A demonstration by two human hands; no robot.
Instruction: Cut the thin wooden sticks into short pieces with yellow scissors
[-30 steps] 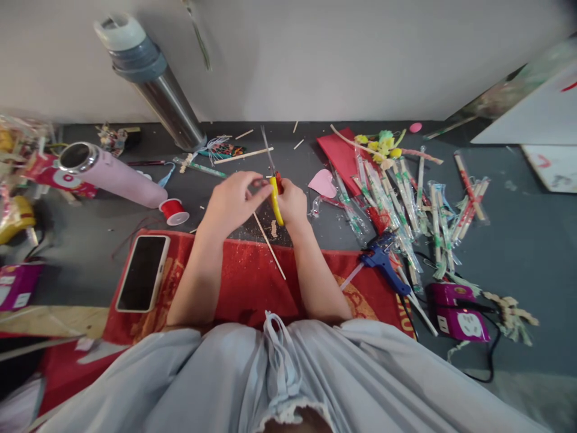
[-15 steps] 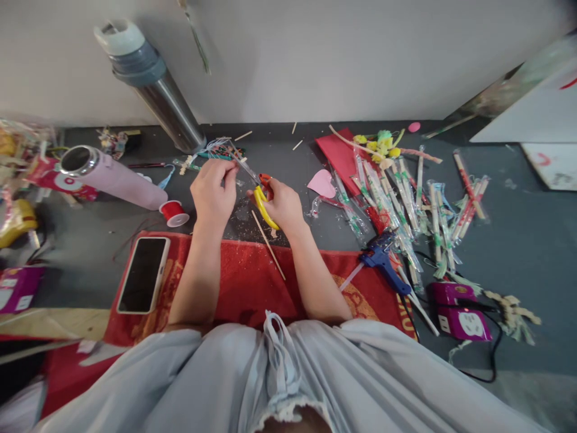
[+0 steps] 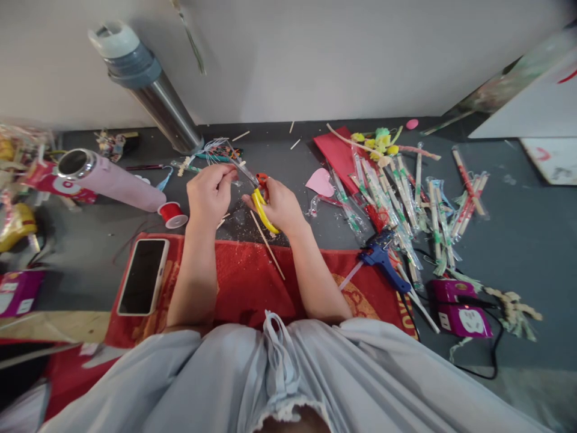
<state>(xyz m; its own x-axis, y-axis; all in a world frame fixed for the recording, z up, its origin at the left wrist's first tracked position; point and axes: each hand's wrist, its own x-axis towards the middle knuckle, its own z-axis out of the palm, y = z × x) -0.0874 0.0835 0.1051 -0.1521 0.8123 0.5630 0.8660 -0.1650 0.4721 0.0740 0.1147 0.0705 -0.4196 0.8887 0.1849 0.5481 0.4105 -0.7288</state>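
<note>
My right hand [image 3: 282, 205] is closed around the yellow and orange handles of a pair of scissors [image 3: 260, 207]. Their blades point up and left, towards my left hand [image 3: 210, 191]. That hand is closed in a pinch beside the blade tips, and whatever its fingers hold is too small or hidden to make out. Below the scissors a thin wooden stick [image 3: 267, 245] lies slanting from the dark tabletop onto a red towel [image 3: 246, 279]. Crumbs and short stick pieces are scattered around it.
A steel thermos [image 3: 164, 105], a pink bottle [image 3: 119, 183], a red thread spool [image 3: 172, 214] and a phone [image 3: 143, 276] are on the left. To the right are a blue glue gun [image 3: 383, 261], wrapped stick bundles [image 3: 391, 192], a pink paper heart [image 3: 320, 181] and a purple power socket [image 3: 460, 310].
My left hand has shifted slightly left and down, and short stick pieces now show beside its wrist. The scissors stay in my right hand, almost unmoved. The view has shifted a little.
</note>
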